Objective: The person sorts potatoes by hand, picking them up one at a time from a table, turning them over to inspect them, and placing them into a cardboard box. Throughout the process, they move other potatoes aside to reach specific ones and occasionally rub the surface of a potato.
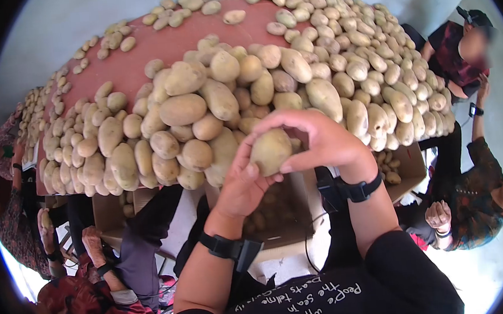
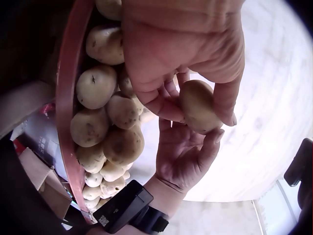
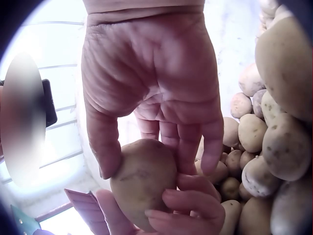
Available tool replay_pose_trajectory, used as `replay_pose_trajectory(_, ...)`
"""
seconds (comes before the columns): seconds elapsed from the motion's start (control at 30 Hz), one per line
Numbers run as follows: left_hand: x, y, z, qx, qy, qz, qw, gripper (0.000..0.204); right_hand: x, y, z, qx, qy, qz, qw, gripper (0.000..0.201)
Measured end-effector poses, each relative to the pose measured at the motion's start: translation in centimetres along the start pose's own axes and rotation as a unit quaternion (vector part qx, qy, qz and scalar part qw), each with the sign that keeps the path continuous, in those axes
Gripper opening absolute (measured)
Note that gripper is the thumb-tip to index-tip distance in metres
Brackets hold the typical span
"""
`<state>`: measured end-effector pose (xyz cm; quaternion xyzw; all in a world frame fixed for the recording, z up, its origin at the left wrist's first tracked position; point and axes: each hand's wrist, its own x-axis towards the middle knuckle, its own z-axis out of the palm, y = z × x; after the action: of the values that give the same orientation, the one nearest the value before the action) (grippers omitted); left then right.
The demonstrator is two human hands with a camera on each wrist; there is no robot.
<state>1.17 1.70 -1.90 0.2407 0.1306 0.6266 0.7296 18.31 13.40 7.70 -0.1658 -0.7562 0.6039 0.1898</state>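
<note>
Potato: held up between both hands at the near edge of the pile; seen from the head, the potato (image 1: 272,151) is at 3 o'clock from the left fingers and 9 o'clock from the right palm
Left hand: the left hand (image 1: 239,190) grips it, palm at about 8 o'clock, thumb on its 7 o'clock side
Right hand: the right hand (image 1: 327,142) grips it too, palm at 3 o'clock, thumb at 5 o'clock, fingers arched round the 12 o'clock side
Nearer hand: neither, as both touch the potato
Long axis: from about 1 to 7 o'clock in the head view, 11 to 5 in the left wrist view
Pointing: one end towards the pile, the other towards the wearer's chest; which end is narrower, I cannot tell
Pile: the potato pile (image 1: 183,110) rises beyond, 10 to 2 o'clock, on the red table (image 1: 194,34)
Box: the cardboard box (image 1: 296,231) sits below, at 6 o'clock
</note>
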Motion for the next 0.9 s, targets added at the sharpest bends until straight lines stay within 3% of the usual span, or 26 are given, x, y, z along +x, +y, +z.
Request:
replay_pose_trajectory(0.1, -0.1, -0.2, 0.4, 0.004, 0.036, -0.003, 0.999, 0.069, 0.0, 0.2, 0.0, 0.035, -0.01, 0.0, 0.999, 0.06)
replay_pose_trajectory(0.43, -0.8, 1.0, 0.3, 0.021, 0.013, -0.03, 0.999, 0.068, 1.0, 0.1, 0.9, 0.096, -0.071, -0.014, 0.993, 0.044)
replay_pose_trajectory(0.53, -1.3, 1.8, 0.7, 0.047, 0.019, -0.034, 0.998, 0.067, 1.7, 0.9, 1.7, 0.158, 0.022, 0.008, 0.987, 0.039)
replay_pose_trajectory(0.63, -2.0, 2.6, 0.4, 0.066, 0.029, -0.064, 0.995, 0.067, 2.8, 1.6, 2.9, 0.067, 0.137, 0.006, 0.988, 0.038)
replay_pose_trajectory(0.67, -2.3, 2.9, 0.1, 0.07, 0.029, -0.08, 0.994, 0.068, 3.3, 2.7, 2.7, -0.013, 0.134, -0.036, 0.99, 0.041)
replay_pose_trajectory(0.77, -2.9, 3.8, -0.4, 0.109, 0.029, -0.108, 0.988, 0.067, 4.3, 2.5, 4.2, -0.079, 0.153, -0.019, 0.985, 0.044)
replay_pose_trajectory(0.8, -3.1, 4.0, -0.5, 0.116, 0.03, -0.115, 0.986, 0.067, 4.5, 2.3, 4.3, -0.062, 0.124, 0.011, 0.99, 0.05)
replay_pose_trajectory(0.9, -3.6, 4.5, -0.6, 0.135, 0.027, -0.129, 0.982, 0.066, 5.3, 2.2, 5.6, -0.031, 0.117, -0.008, 0.993, 0.052)
